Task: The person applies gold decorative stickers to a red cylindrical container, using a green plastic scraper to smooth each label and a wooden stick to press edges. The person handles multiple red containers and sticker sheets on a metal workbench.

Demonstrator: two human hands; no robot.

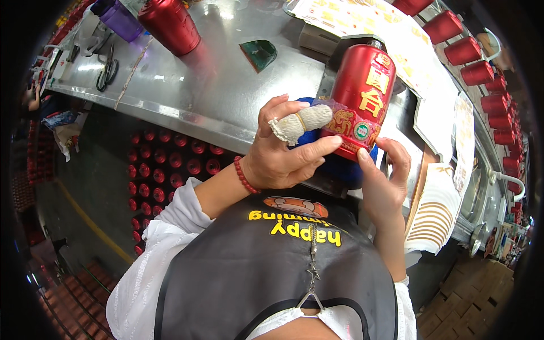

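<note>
A red bottle (362, 79) with gold characters lies tilted in a dark holder at the table's edge, its neck pointing away from me. My left hand (289, 141) presses its thumb on the lower left of a patterned red label (345, 124) around the bottle's base. A white cloth finger cover (303, 122) wraps one finger of that hand. At the base's right side, my right hand (388, 170) has its thumb and fingertips on the label's edge. Blue cloth (306, 136) shows beneath the bottle and behind my left fingers.
Another red bottle (169, 28) and a purple cup (119, 20) stand at the table's far left, near scissors (106, 71). A green scraper-like piece (258, 54) lies mid-table. Printed label sheets (433, 122) cover the right side. Red bottles (476, 73) line a conveyor beyond; several more (175, 161) stand below left.
</note>
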